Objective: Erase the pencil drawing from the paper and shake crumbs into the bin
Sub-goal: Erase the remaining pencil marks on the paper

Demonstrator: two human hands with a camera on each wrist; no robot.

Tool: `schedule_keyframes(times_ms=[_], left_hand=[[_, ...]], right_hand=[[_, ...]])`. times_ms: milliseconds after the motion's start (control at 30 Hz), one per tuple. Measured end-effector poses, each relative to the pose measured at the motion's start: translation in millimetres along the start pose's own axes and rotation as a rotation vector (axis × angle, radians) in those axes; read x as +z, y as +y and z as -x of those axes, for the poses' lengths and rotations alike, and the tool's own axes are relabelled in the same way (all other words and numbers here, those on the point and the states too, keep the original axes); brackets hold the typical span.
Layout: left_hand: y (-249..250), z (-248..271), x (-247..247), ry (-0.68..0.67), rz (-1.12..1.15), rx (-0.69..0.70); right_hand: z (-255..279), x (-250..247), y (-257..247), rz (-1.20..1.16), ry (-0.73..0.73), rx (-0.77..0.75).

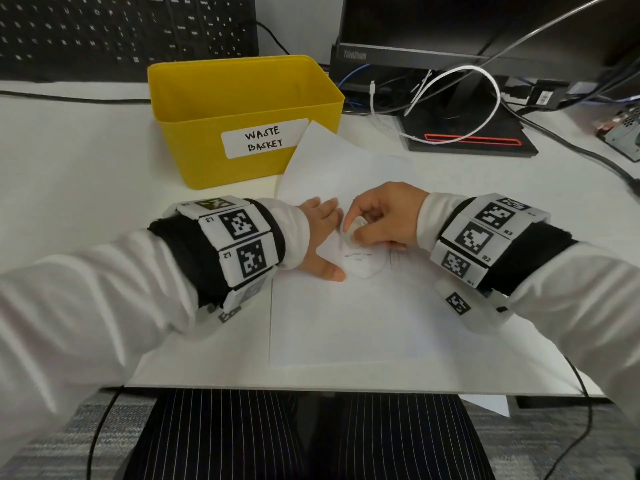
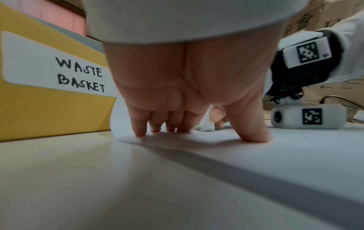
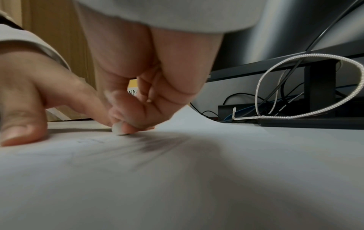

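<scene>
A white sheet of paper point(image 1: 346, 323) lies on the desk, its far corner curling up against the yellow bin point(image 1: 242, 95) labelled "WASTE BASKET". A faint pencil drawing point(image 1: 360, 256) sits mid-sheet between my hands. My left hand point(image 1: 323, 237) presses the paper flat with straight fingers and spread thumb, fingertips point(image 2: 140, 132) down on the sheet. My right hand point(image 1: 377, 216) pinches a small white eraser point(image 1: 353, 230) and holds its tip on the paper point(image 3: 216, 171) just above the drawing. The eraser point(image 3: 118, 128) shows under the fingertips, with pencil strokes point(image 3: 149, 146) beside it.
A black keyboard point(image 1: 121, 29) lies behind the bin. A monitor stand point(image 1: 467, 133) with a looped white cable point(image 1: 485, 84) and several dark cables stands at the back right. The desk's front edge runs near my lap.
</scene>
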State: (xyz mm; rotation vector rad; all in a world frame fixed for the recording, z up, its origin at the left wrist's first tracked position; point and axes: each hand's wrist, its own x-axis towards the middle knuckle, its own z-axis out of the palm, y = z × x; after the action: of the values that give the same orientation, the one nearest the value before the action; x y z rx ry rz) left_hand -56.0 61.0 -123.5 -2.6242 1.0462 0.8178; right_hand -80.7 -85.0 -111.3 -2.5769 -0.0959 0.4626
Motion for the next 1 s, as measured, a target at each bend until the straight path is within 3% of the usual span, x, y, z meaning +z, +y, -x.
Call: schedule_keyframes(times_ms=[100, 267, 433, 633, 800, 933, 1000], left_hand=[[0.6, 0.7, -0.4, 0.005, -0.010, -0.004], [0.8, 3.3, -1.3, -0.005, -0.013, -0.014], [1.9, 3.9, -1.9, -0.002, -0.018, -0.018], [1.5, 3.5, -2.7, -0.014, -0.019, -0.019], [1.2, 1.9, -1.1, -0.008, -0.022, -0.025], [0.8, 2.6, -1.7, -0.017, -0.026, -0.028], [1.3, 2.7, -1.8, -0.016, -0.028, -0.025]], right_hand=[[-1.0, -0.5, 1.1, 0.025, 0.038, 0.006], [-1.2, -0.6, 0.8, -0.097, -0.084, 0.074], [-0.6, -0.8, 1.2, -0.056, 0.014, 0.056], [1.4, -1.7, -0.3, -0.177, -0.106, 0.132], [0.0, -1.5, 0.7, -0.129, -0.014, 0.095], [0.2, -2.5, 2.4, -0.215, -0.109, 0.150], [-0.4, -2.2, 2.3, -0.199, -0.091, 0.150]])
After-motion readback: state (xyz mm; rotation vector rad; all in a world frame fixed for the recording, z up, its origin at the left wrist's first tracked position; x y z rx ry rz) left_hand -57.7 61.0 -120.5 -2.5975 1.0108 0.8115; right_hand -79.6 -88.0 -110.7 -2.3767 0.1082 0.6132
